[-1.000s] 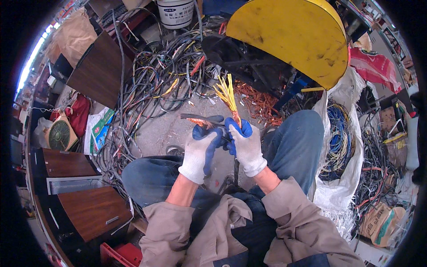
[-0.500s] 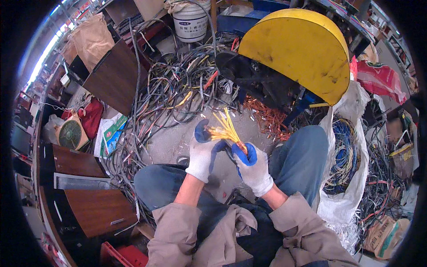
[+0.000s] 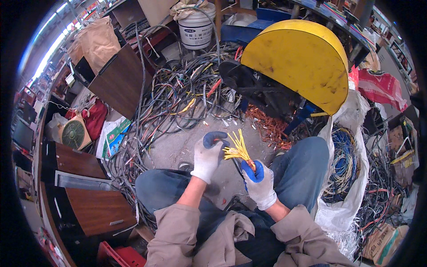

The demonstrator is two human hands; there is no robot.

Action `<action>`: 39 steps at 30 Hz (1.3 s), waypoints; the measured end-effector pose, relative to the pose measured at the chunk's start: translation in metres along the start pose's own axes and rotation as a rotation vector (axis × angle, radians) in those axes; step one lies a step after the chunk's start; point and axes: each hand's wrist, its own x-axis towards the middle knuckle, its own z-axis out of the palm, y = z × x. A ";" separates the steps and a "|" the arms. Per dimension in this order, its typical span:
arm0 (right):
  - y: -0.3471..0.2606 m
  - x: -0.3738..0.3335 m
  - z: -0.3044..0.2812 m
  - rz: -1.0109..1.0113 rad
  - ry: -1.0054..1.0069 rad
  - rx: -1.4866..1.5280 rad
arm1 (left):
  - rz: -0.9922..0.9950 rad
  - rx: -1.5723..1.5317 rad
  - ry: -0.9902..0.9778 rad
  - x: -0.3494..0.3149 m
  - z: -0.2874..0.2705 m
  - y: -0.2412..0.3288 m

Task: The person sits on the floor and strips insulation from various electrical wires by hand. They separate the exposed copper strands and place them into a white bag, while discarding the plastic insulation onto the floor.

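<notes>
A bundle of yellow wires point(image 3: 238, 147) fans out between my hands, its lower end showing bare copper strands. My right hand point(image 3: 261, 186), in a white glove with blue coating, is closed round that copper end. Just left of the fanned wires is my left hand point(image 3: 207, 156), gloved the same way. Its thumb and fingers are curved but apart, with a gap between them and nothing seen inside. Part of its fingers is turned away from view. Both hands are above the floor, between my bent knees.
A yellow half-round guard point(image 3: 296, 62) covers a machine, with copper scraps point(image 3: 268, 127) beneath it. Tangled cables point(image 3: 178, 95) spread ahead and left. A white sack point(image 3: 340, 207) holding blue and pale wires lies right. Wooden cabinets point(image 3: 100, 209) and a red crate point(image 3: 126, 256) stand left.
My left hand has come away from the yellow wires. My right hand has moved slightly right and down, carrying the bundle, whose strands now spread more visibly. The whole view has shifted slightly.
</notes>
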 end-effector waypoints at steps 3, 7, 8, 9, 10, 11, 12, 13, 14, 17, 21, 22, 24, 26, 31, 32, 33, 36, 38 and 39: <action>-0.001 -0.002 -0.004 0.008 0.011 -0.027 | -0.053 0.029 -0.061 0.009 -0.006 -0.007; 0.003 -0.014 -0.022 -0.034 0.042 -0.075 | -0.187 0.091 0.239 0.045 -0.040 -0.015; 0.006 -0.018 -0.027 -0.086 0.075 -0.072 | -0.318 0.009 0.347 0.053 -0.047 -0.019; 0.010 -0.021 -0.031 0.130 0.045 -0.002 | -0.281 0.052 0.267 0.057 -0.047 -0.028; 0.014 -0.022 -0.032 0.145 0.044 0.044 | -0.320 0.036 0.135 0.064 -0.042 -0.039; 0.019 -0.023 -0.032 0.173 0.053 0.080 | -0.288 0.099 0.086 0.069 -0.032 -0.052; 0.023 -0.023 -0.032 0.220 0.054 0.093 | -0.282 0.096 -0.004 0.075 -0.020 -0.066; 0.027 -0.022 -0.032 0.179 0.076 0.149 | -0.285 0.142 -0.022 0.084 -0.005 -0.079; 0.031 -0.020 -0.031 0.172 0.075 0.199 | -0.322 0.096 -0.028 0.096 0.012 -0.093; 0.036 -0.012 -0.033 0.123 0.053 0.197 | -0.224 0.325 -0.253 0.147 0.063 -0.127; 0.038 0.006 -0.045 0.220 0.142 0.140 | -0.196 1.300 -0.253 0.192 0.096 -0.145; 0.039 0.010 -0.047 0.340 0.157 0.257 | -0.127 1.420 -0.272 0.191 0.095 -0.140; 0.038 0.019 -0.046 0.575 0.212 0.488 | -0.163 1.122 -0.689 0.188 0.083 -0.112; 0.036 0.028 -0.042 0.541 0.246 0.528 | -0.186 1.205 -1.005 0.164 0.069 -0.071; 0.023 0.060 -0.041 0.538 0.226 0.658 | -0.191 0.411 -1.334 0.034 0.053 0.013; 0.019 0.069 -0.041 0.570 0.195 0.770 | -0.133 0.344 -1.244 0.012 0.055 0.018; 0.013 0.076 -0.040 0.543 0.172 0.736 | -0.531 0.037 -1.011 -0.006 0.055 0.020; -0.005 0.092 -0.031 0.491 0.203 1.000 | -0.417 0.094 -0.575 -0.031 0.055 0.017; -0.016 0.094 -0.029 0.434 0.151 0.946 | -0.415 -0.030 -0.427 -0.041 0.051 0.017; -0.021 0.092 -0.029 0.400 0.116 0.928 | -0.491 -0.024 -0.329 -0.044 0.049 0.020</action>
